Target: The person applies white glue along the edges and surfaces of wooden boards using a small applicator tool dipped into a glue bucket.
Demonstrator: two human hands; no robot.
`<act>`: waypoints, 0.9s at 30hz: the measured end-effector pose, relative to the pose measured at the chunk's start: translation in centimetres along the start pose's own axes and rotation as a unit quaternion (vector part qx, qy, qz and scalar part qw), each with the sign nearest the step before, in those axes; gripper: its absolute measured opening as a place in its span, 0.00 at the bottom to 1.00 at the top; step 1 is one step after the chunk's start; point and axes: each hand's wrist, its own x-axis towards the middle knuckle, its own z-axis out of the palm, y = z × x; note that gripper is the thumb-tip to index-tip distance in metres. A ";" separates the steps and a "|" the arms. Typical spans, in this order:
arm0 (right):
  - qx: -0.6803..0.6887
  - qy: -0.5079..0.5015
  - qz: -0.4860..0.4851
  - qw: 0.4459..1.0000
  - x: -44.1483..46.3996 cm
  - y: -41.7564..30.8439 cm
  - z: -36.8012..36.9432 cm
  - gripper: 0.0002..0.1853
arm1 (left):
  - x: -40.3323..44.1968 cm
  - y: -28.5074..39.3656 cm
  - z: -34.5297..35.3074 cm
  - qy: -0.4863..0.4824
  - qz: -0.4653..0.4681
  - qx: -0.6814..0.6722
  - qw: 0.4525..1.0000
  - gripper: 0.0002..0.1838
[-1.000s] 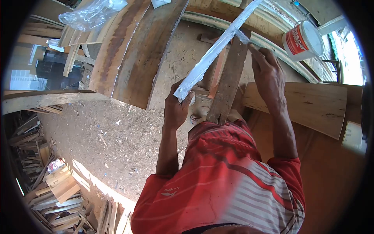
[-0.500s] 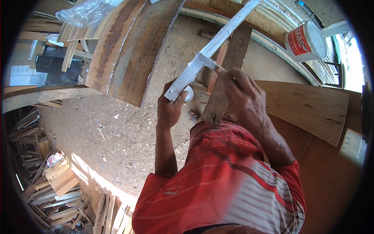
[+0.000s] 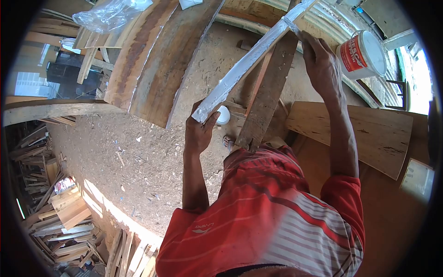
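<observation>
A long narrow wooden board (image 3: pixel 247 67) runs up and away from me, its upward edge coated in thick white paste. My left hand (image 3: pixel 199 131) is closed around its near end, thumb on one side. At the far part of the board, my right hand (image 3: pixel 322 64) is closed on a small white-smeared spreader (image 3: pixel 290 24), which touches the coated edge. Fingers hide most of the spreader's handle, and its exact kind is unclear. Below the coated board, a dark plank (image 3: pixel 272 85) extends from my lap. A round white container (image 3: pixel 223 115) sits beside my left hand, lower down.
A white bucket with a red label (image 3: pixel 362 54) stands at upper right. Wide wooden panels (image 3: pixel 170 60) lie at upper left, with clear plastic (image 3: pixel 108 16) on them. Another panel (image 3: pixel 355 127) lies at right. Scrap wood (image 3: pixel 71 210) is piled at lower left on the shaving-strewn floor (image 3: pixel 134 161).
My right hand has moved up and away along the board with the spreader, from its middle to its far part. My left hand keeps its hold on the near end.
</observation>
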 end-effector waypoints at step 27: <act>0.124 -0.055 -0.036 0.990 -1.8 -2.0 -0.7 0.17 | -0.1 0.2 -0.4 -0.035 -0.024 -0.013 0.999 0.23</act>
